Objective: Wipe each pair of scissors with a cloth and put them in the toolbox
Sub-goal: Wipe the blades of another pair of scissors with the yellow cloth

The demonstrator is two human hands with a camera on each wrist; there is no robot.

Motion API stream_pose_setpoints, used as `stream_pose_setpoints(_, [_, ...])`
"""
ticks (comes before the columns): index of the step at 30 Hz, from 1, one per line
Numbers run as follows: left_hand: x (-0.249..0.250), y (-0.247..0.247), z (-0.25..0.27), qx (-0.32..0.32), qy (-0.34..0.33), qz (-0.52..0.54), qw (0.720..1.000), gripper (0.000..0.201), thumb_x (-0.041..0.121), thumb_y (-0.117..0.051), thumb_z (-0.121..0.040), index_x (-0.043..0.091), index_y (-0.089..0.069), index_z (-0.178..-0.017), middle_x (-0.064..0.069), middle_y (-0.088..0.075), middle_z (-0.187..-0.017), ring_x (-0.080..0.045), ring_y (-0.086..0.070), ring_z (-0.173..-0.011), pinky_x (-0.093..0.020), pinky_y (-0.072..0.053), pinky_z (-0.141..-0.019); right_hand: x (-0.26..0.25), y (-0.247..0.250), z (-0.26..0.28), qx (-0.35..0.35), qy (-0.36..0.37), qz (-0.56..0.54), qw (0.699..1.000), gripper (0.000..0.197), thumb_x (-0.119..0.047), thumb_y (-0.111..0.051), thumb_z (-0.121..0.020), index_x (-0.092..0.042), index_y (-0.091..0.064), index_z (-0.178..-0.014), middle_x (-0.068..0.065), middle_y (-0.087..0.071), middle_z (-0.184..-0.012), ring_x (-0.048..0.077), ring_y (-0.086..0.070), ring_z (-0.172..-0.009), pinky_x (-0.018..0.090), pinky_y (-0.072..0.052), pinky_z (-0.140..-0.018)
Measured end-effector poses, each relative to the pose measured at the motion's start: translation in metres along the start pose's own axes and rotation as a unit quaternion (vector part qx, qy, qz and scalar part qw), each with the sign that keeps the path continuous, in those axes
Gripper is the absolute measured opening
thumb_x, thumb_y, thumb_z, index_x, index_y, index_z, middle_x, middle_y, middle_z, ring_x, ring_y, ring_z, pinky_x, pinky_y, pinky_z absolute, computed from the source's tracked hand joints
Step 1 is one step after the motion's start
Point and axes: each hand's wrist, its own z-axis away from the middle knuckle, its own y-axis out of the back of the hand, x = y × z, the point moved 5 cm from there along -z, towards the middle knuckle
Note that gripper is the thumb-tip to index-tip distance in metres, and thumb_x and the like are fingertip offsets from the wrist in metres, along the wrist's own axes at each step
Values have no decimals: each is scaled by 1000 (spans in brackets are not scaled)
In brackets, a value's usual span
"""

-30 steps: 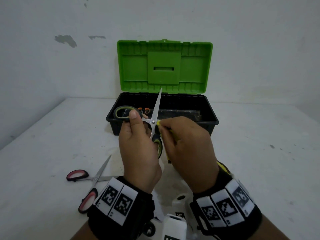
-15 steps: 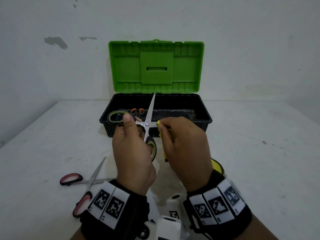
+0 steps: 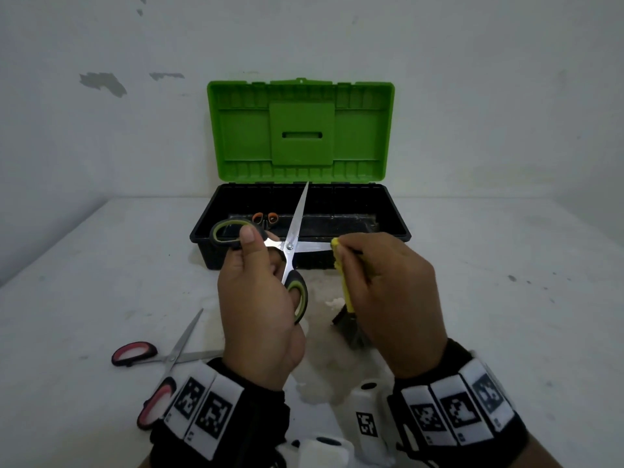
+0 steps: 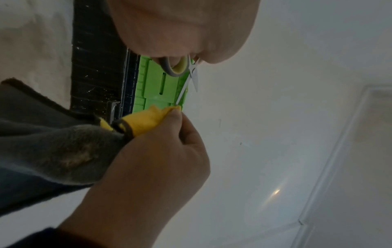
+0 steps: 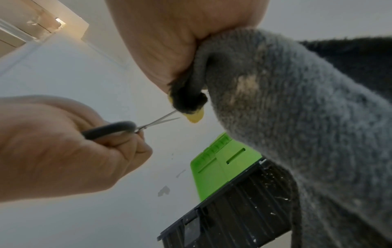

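Note:
My left hand (image 3: pixel 256 285) grips the grey-and-green handled scissors (image 3: pixel 289 246) by their handles, blades spread wide, held in front of the toolbox (image 3: pixel 395 204). One blade points up, the other lies sideways to the right. My right hand (image 3: pixel 381 285) pinches a yellow-and-grey cloth (image 3: pixel 346 288) around that sideways blade near its tip. In the left wrist view the cloth (image 4: pixel 146 120) wraps the blade end, and its grey part hangs below. The right wrist view shows the scissors (image 5: pixel 148 125) meeting the cloth (image 5: pixel 194 115). A red-handled pair of scissors (image 3: pixel 169 359) lies open on the table at lower left.
The toolbox is black with its green lid (image 3: pixel 300 130) standing open against the wall. Orange-handled scissors (image 3: pixel 265 218) lie inside it at the left. The white table (image 3: pixel 506 298) spreads to both sides, with a wall (image 3: pixel 101 130) behind.
My right hand has slid the cloth to the right along the sideways blade, from near the pivot toward the tip. The scissors blades stand spread wider.

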Motion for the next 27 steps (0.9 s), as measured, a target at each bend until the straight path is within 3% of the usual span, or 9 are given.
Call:
stream_pose_setpoints(4, [2, 1, -2, -10, -23, 2, 1000, 33, 46, -41, -102, 20, -60, -92, 12, -40, -56, -4, -31, -43, -20, -28, -42, 16, 12, -3, -11, -38, 22, 999, 7, -14, -69, -90, -14, -74, -95, -2, -73, -86, 5, -61, -77, 1, -39, -78])
stream_pose_setpoints(8, [-1, 6, -9, 7, -40, -25, 999, 35, 49, -45, -100, 30, -64, -78, 5, -51, -71, -3, -45, -58, -31, -36, -58, 15, 28, -12, 15, -76, 9, 997, 7, -14, -69, -90, -16, -74, -94, -9, -70, -84, 0, -55, -80, -3, -37, -77])
stream_pose_setpoints(11, [-3, 4, -8, 11, -57, -35, 998, 35, 47, -44, -100, 30, -65, -78, 8, -59, -68, -3, -54, -61, -33, -41, -64, -10, 20, -17, -5, -29, -25, 999, 10, -15, -68, -91, -14, -74, -99, -8, -70, -89, 2, -60, -82, 9, -46, -79])
stream_pose_setpoints(13, [-4, 2, -5, -4, -72, -40, 997, 36, 48, -44, -100, 33, -65, -76, -2, -54, -72, -14, -50, -65, -39, -38, -65, -22, 2, -17, -53, -9, -37, 998, 12, -18, -65, -93, -15, -74, -100, -2, -72, -90, 11, -64, -81, 27, -53, -77])
stream_pose_setpoints(15, [-2, 1, -1, -15, -93, -49, 994, 36, 48, -43, -100, 34, -65, -75, -5, -51, -73, -20, -43, -67, -40, -36, -64, -27, -14, -13, -83, 4, -36, 996, 15, -20, -62, -94, -15, -74, -102, 0, -72, -91, 15, -65, -81, 35, -54, -73])
stream_pose_setpoints(19, [6, 5, 4, -12, -134, -81, 988, 35, 57, -43, -94, 44, -64, -69, 0, -51, -71, -11, -47, -65, -40, -42, -67, -17, -10, -11, -75, -8, -31, 997, 14, -19, -63, -94, -14, -75, -99, 0, -71, -86, 14, -64, -77, 35, -55, -69])
stream_pose_setpoints(22, [11, 6, 4, -16, -190, -114, 975, 37, 64, -43, -93, 40, -60, -70, 13, -44, -57, -8, -39, -54, -34, -37, -57, -18, -4, -15, -66, -31, -38, 997, 10, -17, -66, -92, -16, -75, -96, -1, -71, -83, 13, -63, -76, 32, -54, -70])
stream_pose_setpoints(27, [12, 4, 5, -19, -198, -110, 974, 36, 57, -42, -95, 36, -58, -70, 10, -41, -54, -11, -34, -50, -34, -31, -53, -28, -8, -16, -56, -29, -49, 997, 11, -16, -64, -93, -16, -74, -96, -2, -70, -84, 12, -62, -76, 24, -51, -71])
